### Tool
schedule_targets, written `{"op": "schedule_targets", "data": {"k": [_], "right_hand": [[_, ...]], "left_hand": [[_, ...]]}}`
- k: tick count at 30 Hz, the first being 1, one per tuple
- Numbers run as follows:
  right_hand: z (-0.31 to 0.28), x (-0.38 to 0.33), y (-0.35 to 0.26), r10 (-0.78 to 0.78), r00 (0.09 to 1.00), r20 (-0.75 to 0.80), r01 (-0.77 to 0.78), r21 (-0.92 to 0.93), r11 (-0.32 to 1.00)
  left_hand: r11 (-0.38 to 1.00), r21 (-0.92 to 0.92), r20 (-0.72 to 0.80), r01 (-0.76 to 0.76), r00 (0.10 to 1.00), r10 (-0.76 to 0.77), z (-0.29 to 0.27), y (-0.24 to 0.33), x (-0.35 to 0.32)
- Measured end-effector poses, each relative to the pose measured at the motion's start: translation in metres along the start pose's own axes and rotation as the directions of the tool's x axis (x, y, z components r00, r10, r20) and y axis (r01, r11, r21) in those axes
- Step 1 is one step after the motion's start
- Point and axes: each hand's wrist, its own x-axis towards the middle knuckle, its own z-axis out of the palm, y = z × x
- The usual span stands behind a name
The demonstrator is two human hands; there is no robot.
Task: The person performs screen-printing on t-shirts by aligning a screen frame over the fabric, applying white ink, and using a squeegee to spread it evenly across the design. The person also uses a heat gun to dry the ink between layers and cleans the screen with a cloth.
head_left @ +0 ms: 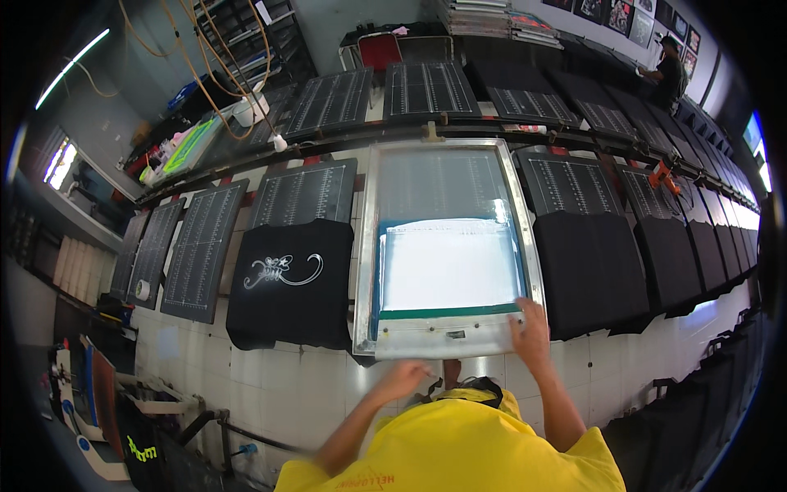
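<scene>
The right hand (529, 334) grips the right end of a wide squeegee (447, 334) with a green blade. The squeegee lies across the near end of a silver screen-printing frame (366, 246), and white ink (451, 266) sits just past it. The left hand (402, 380) is blurry, near the frame's bottom edge, and I cannot tell if it is closed or loose. A black shirt (287, 307) with a white curly picture lies to the left

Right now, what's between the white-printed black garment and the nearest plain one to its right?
The metal-framed printing screen, with white ink and a squeegee on it, lies between the printed garment and plain garment in the head view.
</scene>
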Motion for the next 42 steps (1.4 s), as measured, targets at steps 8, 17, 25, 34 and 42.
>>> {"op": "schedule_targets", "data": {"k": [8, 17, 25, 34, 42], "right_hand": [[0.010, -0.011, 0.100, 0.389, 0.921, -0.014, -0.389, 0.029, 0.921], [0.031, -0.006, 0.120, 0.539, 0.840, -0.058, -0.479, 0.389, 0.787], [0.032, -0.006, 0.123, 0.556, 0.829, -0.062, -0.497, 0.373, 0.783], [0.023, -0.002, 0.116, 0.502, 0.863, -0.062, -0.464, 0.297, 0.835], [-0.055, -0.020, 0.031, -0.069, 0.939, 0.338, 0.069, 0.014, 0.998]], "left_hand": [[0.937, 0.344, -0.784, 0.062, 0.567, 0.251, -0.099, -0.038, 0.022], [0.924, 0.334, -0.681, 0.188, 0.726, 0.098, -0.111, -0.081, 0.030], [0.938, 0.270, -0.689, 0.218, 0.724, 0.031, -0.114, -0.060, 0.028], [0.885, 0.377, -0.720, 0.271, 0.688, 0.096, -0.109, -0.072, 0.033], [0.664, 0.744, -0.277, -0.067, 0.874, 0.399, -0.085, -0.004, -0.025]]}}
